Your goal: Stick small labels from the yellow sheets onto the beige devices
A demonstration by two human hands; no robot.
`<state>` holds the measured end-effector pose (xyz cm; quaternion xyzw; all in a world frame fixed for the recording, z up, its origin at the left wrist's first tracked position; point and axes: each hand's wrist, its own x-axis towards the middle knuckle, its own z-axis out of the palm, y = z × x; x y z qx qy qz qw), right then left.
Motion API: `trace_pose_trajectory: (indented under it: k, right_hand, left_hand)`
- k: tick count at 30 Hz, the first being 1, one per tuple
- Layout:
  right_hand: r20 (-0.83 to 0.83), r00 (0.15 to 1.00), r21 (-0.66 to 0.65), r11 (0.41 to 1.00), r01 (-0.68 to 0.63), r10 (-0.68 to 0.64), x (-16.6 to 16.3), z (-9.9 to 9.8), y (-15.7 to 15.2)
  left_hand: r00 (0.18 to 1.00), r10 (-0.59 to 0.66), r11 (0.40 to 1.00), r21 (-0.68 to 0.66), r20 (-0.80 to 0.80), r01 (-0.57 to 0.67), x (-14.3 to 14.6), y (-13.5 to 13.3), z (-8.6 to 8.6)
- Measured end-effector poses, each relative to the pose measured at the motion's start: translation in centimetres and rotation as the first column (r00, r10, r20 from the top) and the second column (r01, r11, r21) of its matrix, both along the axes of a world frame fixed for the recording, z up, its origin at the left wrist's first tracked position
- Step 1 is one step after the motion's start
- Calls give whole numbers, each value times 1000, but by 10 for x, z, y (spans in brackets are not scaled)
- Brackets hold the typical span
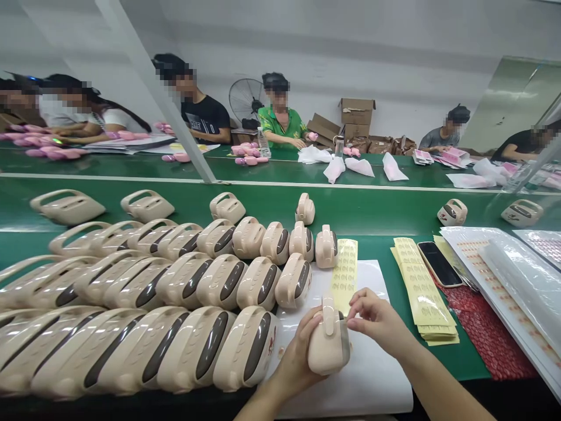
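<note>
Head view: left hand (294, 355) clamps the beige casing (328, 345) steady while right hand (377, 318) pinches at its top, sticker strip (345, 275) at 12 o'clock.

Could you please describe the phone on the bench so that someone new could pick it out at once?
Start at the green bench and look right of the white sheet under the hands. There a dark smartphone lies flat, screen up, between the stack of yellow label strips and the clear-wrapped sheets. It is the only black, glossy slab among pale paper.
</note>
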<state>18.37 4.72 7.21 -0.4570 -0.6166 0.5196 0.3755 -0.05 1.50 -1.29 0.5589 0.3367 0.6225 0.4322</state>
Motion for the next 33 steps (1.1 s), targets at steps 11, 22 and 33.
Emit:
trace_pose_trajectory:
  k: [11,22,33]
  right_hand:
    - [74,996,-53,998,-42,46,-24,-5,0]
    - [178,984,113,993,-44,24,-26,-11,-12]
    - [367,925,457,885,-90,-96,-21,-34,-24]
  left_hand:
    - [988,-17,986,164,-153,42,-1,0,-8]
    - [777,201,897,430,-596,98,-4,2,-17]
    - [777,168,891,430,-607,143,-3,1,-13]
